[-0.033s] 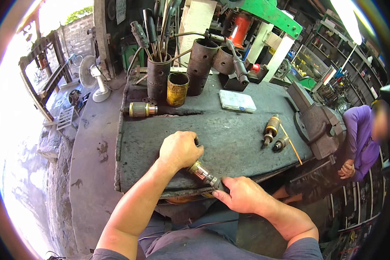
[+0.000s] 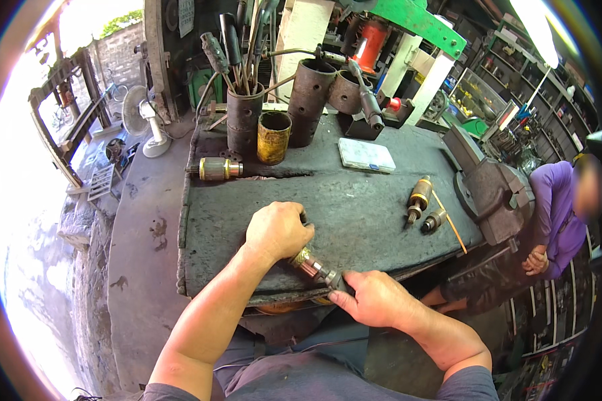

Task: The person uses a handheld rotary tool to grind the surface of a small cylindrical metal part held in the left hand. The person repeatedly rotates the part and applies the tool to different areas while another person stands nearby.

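At the near edge of the surface (image 2: 361, 207), left hand (image 2: 279, 230) and right hand (image 2: 376, 297) are clamping a motor armature (image 2: 308, 264), seemingly steadying it; the next move is requiring both grips.

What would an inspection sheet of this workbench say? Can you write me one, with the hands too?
Surface: dark workbench, worn and stained, with a dark split across it.
Job's things: held armature, slanting, copper commutator showing; second armature lying at left; third armature at right beside a small gear part.
Clutter: thin stick, flat plastic case, yellow cup, tool-filled metal cylinder.
Hands: left hand closed around the armature's body; right hand gripping its shaft end.
Cables: cord-like line across the lap; cannot tell if it's a cable.
Surroundings: bench vise, white fan, green-beamed frame, another person in purple.
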The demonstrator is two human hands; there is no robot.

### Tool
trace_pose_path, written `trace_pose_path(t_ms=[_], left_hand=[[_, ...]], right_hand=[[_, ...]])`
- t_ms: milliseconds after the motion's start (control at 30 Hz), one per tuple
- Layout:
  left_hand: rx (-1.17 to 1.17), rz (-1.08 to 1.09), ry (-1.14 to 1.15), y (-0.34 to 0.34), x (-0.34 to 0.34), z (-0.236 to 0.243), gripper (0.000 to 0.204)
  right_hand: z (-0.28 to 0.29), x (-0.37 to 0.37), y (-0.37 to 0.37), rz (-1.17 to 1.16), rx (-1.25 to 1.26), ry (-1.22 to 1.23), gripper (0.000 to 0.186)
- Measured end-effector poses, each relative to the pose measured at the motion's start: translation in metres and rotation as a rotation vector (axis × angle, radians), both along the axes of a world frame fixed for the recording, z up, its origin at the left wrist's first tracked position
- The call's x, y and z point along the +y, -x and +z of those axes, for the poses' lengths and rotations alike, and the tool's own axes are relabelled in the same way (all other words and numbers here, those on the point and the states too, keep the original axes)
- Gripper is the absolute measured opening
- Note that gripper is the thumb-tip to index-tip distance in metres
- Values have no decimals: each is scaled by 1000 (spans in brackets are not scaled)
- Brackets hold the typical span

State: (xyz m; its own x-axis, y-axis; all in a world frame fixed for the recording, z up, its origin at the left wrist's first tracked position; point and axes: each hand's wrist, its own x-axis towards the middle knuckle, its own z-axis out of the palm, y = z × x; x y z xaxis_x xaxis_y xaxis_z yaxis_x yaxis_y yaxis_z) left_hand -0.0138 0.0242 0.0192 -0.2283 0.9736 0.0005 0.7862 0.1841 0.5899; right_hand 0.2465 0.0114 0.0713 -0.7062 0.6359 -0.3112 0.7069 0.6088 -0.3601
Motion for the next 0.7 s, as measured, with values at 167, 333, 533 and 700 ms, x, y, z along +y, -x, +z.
trace_pose_path(t_ms=[167,333,533,700], left_hand=[[-11,-7,-23,0,-1,-2,41],[-9,2,-13,-1,0,-4,40],[5,18,-31,0,0,-4,39],[-13,8,-2,0,-1,-2,40]], right_hand=[[0,2,-1,-13,25,-22,55],[-1,3,0,-30,43,-51,55],[-2,1,-1,24,50,12,55],[-5,1,-1,8,18,-38,55]])
